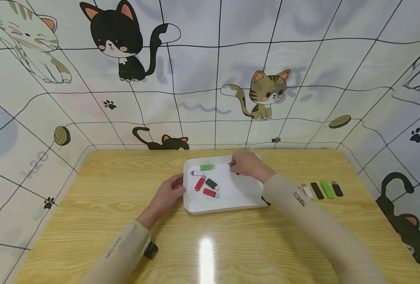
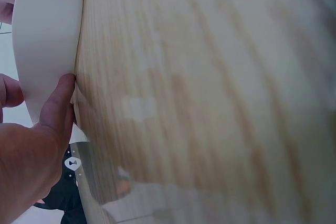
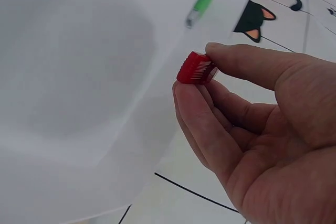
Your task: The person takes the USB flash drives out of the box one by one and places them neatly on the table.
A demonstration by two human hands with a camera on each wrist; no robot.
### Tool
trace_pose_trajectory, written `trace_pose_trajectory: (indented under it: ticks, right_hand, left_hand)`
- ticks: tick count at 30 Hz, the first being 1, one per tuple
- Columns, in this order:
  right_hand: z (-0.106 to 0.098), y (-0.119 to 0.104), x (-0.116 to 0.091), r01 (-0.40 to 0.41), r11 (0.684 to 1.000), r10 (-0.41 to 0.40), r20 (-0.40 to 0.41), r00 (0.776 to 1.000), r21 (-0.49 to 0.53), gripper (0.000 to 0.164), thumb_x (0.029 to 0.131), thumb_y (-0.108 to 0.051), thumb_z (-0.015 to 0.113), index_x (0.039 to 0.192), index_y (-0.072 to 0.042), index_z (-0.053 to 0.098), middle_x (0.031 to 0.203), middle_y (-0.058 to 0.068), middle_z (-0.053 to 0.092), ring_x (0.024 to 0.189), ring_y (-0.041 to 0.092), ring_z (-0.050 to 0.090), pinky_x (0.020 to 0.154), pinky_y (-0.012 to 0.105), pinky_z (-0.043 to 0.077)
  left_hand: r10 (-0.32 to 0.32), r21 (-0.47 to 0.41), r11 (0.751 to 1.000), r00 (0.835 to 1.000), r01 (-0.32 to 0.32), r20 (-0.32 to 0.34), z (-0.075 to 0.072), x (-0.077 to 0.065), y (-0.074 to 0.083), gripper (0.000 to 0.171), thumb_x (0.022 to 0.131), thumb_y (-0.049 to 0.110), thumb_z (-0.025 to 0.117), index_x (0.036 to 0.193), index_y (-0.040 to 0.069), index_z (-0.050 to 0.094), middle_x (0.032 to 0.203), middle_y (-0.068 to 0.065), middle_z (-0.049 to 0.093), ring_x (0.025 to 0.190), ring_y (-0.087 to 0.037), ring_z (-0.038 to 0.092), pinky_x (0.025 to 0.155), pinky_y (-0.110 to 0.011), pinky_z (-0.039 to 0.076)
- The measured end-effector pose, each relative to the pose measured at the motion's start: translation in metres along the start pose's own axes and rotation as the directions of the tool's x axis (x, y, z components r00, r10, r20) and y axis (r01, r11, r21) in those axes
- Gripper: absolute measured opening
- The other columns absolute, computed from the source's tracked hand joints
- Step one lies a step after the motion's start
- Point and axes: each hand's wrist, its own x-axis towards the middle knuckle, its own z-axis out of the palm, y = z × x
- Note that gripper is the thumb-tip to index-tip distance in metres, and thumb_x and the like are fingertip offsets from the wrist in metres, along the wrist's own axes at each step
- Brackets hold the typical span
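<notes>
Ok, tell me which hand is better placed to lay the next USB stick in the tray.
The right hand, most likely: it pinches a red USB stick over the tray, while the left hand touches the tray's left end without a visible stick.

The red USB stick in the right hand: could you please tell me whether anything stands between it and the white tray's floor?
Nothing visible does: the right hand pinches the red USB stick over the white tray, and the five other sticks lie to the left. The hand hides some floor.
</notes>
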Motion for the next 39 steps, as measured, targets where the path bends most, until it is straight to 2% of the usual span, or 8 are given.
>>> trace_pose_trajectory:
  ticks: [4,16,28,36,39]
  right_hand:
    - [-0.007,-0.001,-0.012,0.004,0.997,-0.003,-0.017,1.0,0.079,0.016,0.089,-0.019,0.065,0.097,-0.006,0.068,0.078,0.001,0.064,0.072,0.018,0.054,0.061,0.028,0.045]
    - [-0.014,0.018,-0.056,0.066,0.986,-0.047,-0.127,0.991,0.153,0.023,0.09,-0.022,0.064,0.105,-0.004,0.068,0.078,-0.002,0.066,0.071,0.015,0.057,0.063,0.03,0.047]
    - [-0.013,0.046,-0.101,0.022,0.981,0.018,-0.201,0.979,0.195,0.023,0.091,-0.022,0.063,0.105,-0.004,0.067,0.089,0.002,0.067,0.071,0.011,0.061,0.066,0.033,0.049]
    - [-0.013,0.07,-0.134,0.002,0.986,0.043,-0.267,0.963,0.164,0.029,0.091,-0.027,0.064,0.107,-0.002,0.067,0.093,0.004,0.068,0.079,0.016,0.062,0.068,0.037,0.051]
    - [-0.014,0.08,-0.146,-0.03,0.986,0.073,-0.262,0.962,0.166,0.032,0.091,-0.029,0.063,0.109,-0.002,0.066,0.096,0.005,0.068,0.083,0.019,0.062,0.069,0.037,0.051]
  left_hand:
    - [-0.001,0.004,1.0,1.0,0.001,0.001,0.0,0.0,0.0,0.06,0.09,0.007,0.053,0.147,0.003,0.038,0.143,-0.012,0.047,0.127,-0.024,0.048,0.094,-0.037,0.048]
    - [0.008,0.011,1.0,1.0,-0.008,0.009,-0.001,-0.003,-0.002,0.059,0.09,0.008,0.054,0.147,0.004,0.039,0.143,-0.011,0.047,0.126,-0.024,0.049,0.095,-0.036,0.047]
    - [0.035,-0.012,0.999,0.999,-0.034,0.028,-0.002,-0.005,-0.007,0.059,0.089,0.007,0.051,0.146,0.002,0.039,0.14,-0.01,0.05,0.126,-0.021,0.048,0.096,-0.036,0.047]
    - [0.033,0.013,0.999,0.999,-0.034,0.026,0.0,-0.007,-0.008,0.058,0.09,0.007,0.051,0.147,0.003,0.039,0.141,-0.012,0.049,0.127,-0.023,0.048,0.096,-0.038,0.047]
    - [0.027,0.031,0.999,0.999,-0.028,0.018,0.0,-0.008,-0.008,0.058,0.09,0.008,0.052,0.147,0.003,0.039,0.142,-0.012,0.048,0.127,-0.023,0.048,0.097,-0.038,0.046]
